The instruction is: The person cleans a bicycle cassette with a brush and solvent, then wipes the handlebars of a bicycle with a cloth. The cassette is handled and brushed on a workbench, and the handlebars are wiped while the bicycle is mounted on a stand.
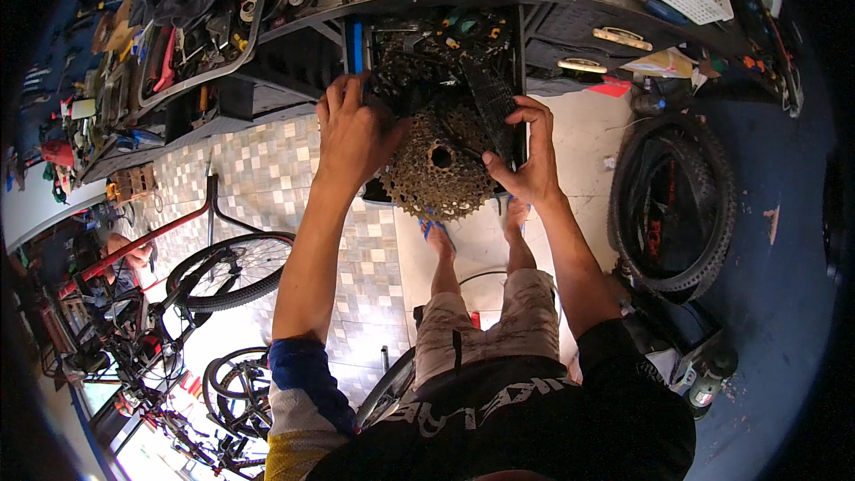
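Cassette [436, 187] of dull brown metal, round, stepped in toothed rings about a dark central bore, rough and grimy in texture; set at the near end of an open black drawer [521, 44], between both hands, lower teeth jutting past the drawer's front edge. Behind it, heaped dark metal parts [396, 71], jagged in outline; alongside, a smooth blue strip [358, 44] by the left wall. Left hand [349, 134] at the drawer's left edge, fingers bent, thumb stretched toward the teeth; fingertips partly hidden, so impossible to tell whether pinching. Right hand [533, 151] opposite, fingers spread well away from the thumb, thumb tip at the cassette's right side, forefinger near the drawer's right edge. Tight room inside the drawer; bare pale floor [583, 138] to the right, as far as knobbly rubber tyres [628, 214]; cluttered tabletop [583, 2] beyond. Bore facing up toward the camera, outline nearly round; dark textured bar [488, 93] just behind, long axis slanting from far left to near right.
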{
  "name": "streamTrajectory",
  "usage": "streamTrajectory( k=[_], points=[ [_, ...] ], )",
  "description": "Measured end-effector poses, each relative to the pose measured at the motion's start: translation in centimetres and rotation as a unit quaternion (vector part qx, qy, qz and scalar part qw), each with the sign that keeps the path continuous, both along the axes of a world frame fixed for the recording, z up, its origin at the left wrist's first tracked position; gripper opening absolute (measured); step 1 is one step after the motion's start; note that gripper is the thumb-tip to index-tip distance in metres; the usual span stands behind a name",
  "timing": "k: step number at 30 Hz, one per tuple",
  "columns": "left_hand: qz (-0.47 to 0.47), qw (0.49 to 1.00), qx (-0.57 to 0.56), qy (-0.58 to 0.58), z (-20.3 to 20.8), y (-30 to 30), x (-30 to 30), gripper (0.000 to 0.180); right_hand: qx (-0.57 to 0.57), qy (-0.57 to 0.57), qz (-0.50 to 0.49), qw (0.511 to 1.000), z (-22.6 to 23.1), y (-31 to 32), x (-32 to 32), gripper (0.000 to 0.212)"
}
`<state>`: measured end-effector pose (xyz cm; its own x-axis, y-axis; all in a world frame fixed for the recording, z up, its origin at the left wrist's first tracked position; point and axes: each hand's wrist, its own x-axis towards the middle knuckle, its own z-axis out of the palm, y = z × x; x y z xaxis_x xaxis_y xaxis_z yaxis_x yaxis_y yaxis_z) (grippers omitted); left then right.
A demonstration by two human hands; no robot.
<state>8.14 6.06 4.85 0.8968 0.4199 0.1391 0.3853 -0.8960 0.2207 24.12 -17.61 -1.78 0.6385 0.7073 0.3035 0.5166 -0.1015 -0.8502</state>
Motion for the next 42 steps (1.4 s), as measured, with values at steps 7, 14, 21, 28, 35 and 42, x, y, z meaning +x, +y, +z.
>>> streamTrajectory(
  k=[7,14,21,28,35,42],
  points=[
    [0.050,0.994,0.071,0.068,-2.1,0.4,3.9,0.050,0.006,-0.007,0.010,1.000,-0.4,0.1,-0.2,0.062],
    [0.043,0.984,0.038,0.171,-3.2,1.0,5.3,0.056,-0.023,-0.007,0.016,1.000,-0.6,-0.1,-0.2,0.063],
    [0.042,0.990,-0.068,0.119,-3.0,2.4,3.4,0.044,-0.018,-0.015,0.015,1.000,-0.5,0.1,-0.2,0.064],
    [0.057,0.813,-0.566,-0.123,1.0,6.0,0.5,0.044,-0.006,-0.004,0.007,1.000,-0.7,0.0,-0.3,0.063],
    [0.085,0.785,-0.597,-0.145,1.9,6.1,-0.3,0.050,-0.002,-0.019,0.011,1.000,-0.7,0.1,-0.4,0.063],
    [0.120,0.614,-0.762,-0.168,2.0,6.0,-0.5,0.042,-0.006,-0.029,0.009,1.000,-1.1,0.0,-0.4,0.063]
  ],
)
